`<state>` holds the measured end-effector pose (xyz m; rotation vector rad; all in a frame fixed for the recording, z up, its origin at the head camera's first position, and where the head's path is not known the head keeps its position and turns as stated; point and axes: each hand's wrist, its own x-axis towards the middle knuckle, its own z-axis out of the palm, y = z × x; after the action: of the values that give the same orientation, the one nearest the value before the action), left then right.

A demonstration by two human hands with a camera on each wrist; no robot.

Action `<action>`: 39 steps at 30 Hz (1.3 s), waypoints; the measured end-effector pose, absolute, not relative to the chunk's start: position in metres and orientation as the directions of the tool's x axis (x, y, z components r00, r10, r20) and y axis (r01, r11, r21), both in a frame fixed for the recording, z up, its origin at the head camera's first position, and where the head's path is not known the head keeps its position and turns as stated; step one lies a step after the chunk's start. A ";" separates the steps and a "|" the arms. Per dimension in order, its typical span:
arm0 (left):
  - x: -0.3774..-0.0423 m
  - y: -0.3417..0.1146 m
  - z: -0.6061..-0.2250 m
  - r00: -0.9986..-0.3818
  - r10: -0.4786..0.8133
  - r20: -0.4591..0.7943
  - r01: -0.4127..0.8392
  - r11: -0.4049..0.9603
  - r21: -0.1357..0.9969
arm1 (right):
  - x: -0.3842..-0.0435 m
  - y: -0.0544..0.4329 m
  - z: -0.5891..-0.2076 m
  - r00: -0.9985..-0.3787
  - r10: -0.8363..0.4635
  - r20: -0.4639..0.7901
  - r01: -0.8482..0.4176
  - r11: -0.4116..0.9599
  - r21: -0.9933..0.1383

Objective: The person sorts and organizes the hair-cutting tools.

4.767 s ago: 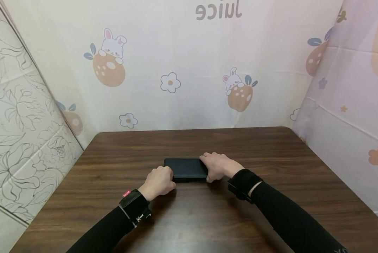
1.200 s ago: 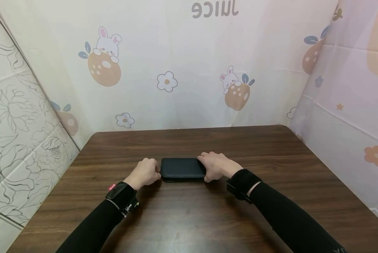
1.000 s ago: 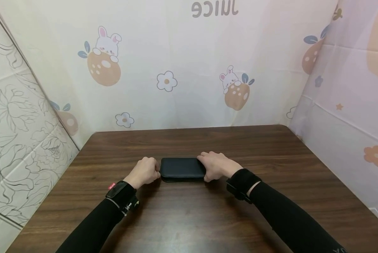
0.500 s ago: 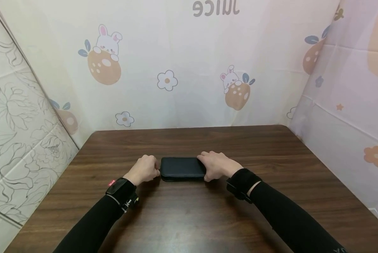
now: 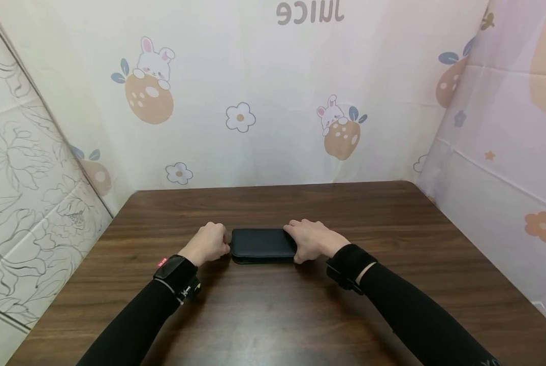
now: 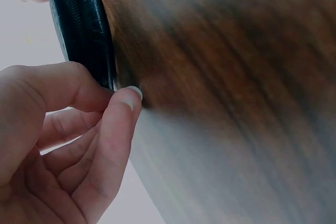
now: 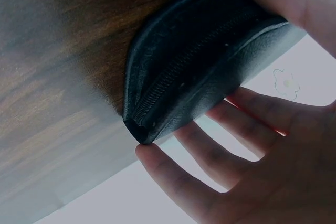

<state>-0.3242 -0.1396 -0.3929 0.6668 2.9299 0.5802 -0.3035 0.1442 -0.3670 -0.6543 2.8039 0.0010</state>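
A black zip-around wallet lies flat on the brown wooden table, its long side facing me. At its left end is my left hand, thumb and forefinger pinched together right at the zipper edge. The zipper pull is hidden between those fingertips. In the left wrist view the zipper teeth run along the wallet's side towards the pinch. My right hand grips the right end, thumb on the near side and fingers spread over the far side. There, in the right wrist view, the zipper looks closed.
A patterned curtain hangs behind the table's far edge. More printed cloth closes off the right side, and a floral panel stands at the left. Both forearms have black sleeves and wrist straps.
Over the last few seconds my left hand has moved left and back, from the wallet's near left corner to its left end. The right hand and wallet have stayed nearly still.
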 end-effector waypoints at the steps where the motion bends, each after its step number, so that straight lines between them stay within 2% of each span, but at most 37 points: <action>1: -0.325 -0.140 -0.393 -0.902 0.432 0.002 0.400 0.834 0.381 | -0.304 0.144 -0.367 -0.865 -0.434 -0.253 -0.435 0.899 -0.054; 20: -0.328 -0.143 -0.392 -0.909 0.415 -0.043 0.362 0.834 0.417 | -0.304 0.144 -0.369 -0.868 -0.429 -0.252 -0.430 0.901 -0.053; 31: -0.332 -0.141 -0.394 -0.908 0.418 0.000 0.383 0.832 0.401 | -0.304 0.145 -0.368 -0.867 -0.434 -0.245 -0.435 0.899 -0.052; 39: -0.335 -0.140 -0.395 -0.921 0.389 -0.005 0.354 0.845 0.401 | -0.303 0.144 -0.368 -0.862 -0.445 -0.244 -0.442 0.894 -0.068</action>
<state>-0.3349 -0.1404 -0.3954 0.5922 2.9346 0.6125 -0.3035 0.1444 -0.3679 -0.6689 2.8069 -0.0146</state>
